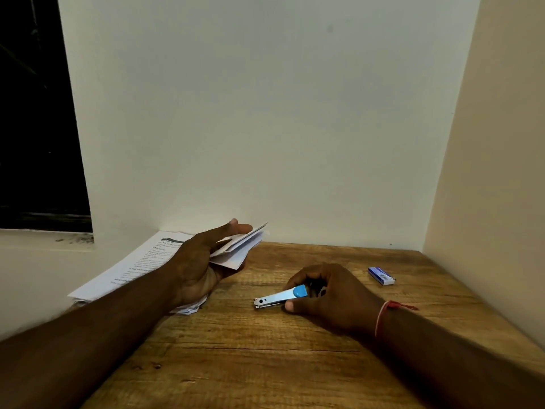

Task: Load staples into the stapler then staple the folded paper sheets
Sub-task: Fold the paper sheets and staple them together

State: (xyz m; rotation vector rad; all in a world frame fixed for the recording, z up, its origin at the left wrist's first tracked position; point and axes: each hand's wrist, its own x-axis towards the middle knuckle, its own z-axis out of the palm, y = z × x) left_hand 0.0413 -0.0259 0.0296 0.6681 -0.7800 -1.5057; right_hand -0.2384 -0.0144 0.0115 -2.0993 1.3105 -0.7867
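Two bare forearms enter from the bottom corners over the brown wood-grain table (pixel 253 364), whose near half lies bare between them. The table's far edge meets a pale wall; a cream side wall closes it off at 3 o'clock, and the left edge runs diagonally toward 10 o'clock, where a white ledge sits lower beside it.

Right hand (pixel 330 293): knuckles up, resting on the table right of centre, a red thread band (pixel 383 315) on the wrist. Fingers curled round the rear of the small silver metal stapler with a light-blue cap (pixel 280 297). Thumb tip presses just below the body; the fingers wrap over the blue end. The silver nose points to 9 o'clock, clear of the fingers, low at the tabletop (cannot tell if it touches).

Left hand (pixel 200 261): palm turned toward 3 o'clock, raised at the table's far-left part. It grips the folded white paper sheets (pixel 239 249), index finger stretched along the top, the lower fingers hidden beneath. The folded corner juts toward 1 o'clock past the fingertips.

Under the left forearm, a stack of printed white pages (pixel 129 267) overhangs the left table edge.

At 2 o'clock from the right hand, well apart, a small blue-and-white staple box (pixel 381 276) lies flat, near the side wall.
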